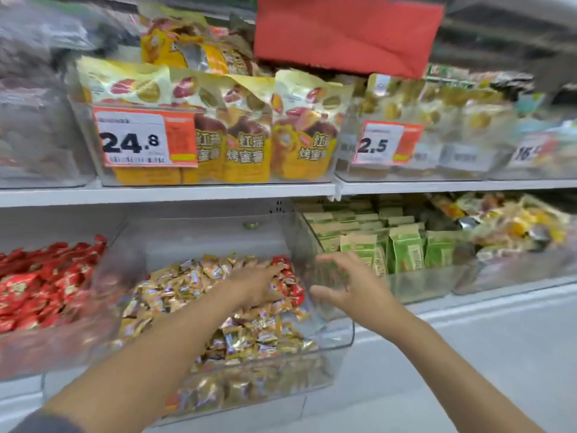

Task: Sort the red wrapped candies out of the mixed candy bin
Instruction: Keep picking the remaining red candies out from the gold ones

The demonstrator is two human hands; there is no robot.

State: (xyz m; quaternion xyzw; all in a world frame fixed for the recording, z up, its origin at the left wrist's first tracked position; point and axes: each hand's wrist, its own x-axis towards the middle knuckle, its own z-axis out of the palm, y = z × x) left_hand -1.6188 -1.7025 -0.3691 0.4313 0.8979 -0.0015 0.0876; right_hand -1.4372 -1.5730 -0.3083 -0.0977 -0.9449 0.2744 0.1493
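A clear plastic bin (337, 339) on the lower shelf holds a heap of gold wrapped candies (193, 292). A small cluster of red wrapped candies (292, 284) lies at the heap's back right corner. My left hand (256, 284) reaches into the bin and its fingers lie on the candies right beside the red cluster; whether it holds any is hidden. My right hand (346, 284) hovers at the bin's right wall, fingers spread and holding nothing.
A bin full of red wrapped candies (40, 285) stands to the left. Green packets (402, 248) fill the clear bin to the right. The shelf above carries yellow snack bags (243, 129) behind price tags (134, 139), and a red sign (346, 32) hangs overhead.
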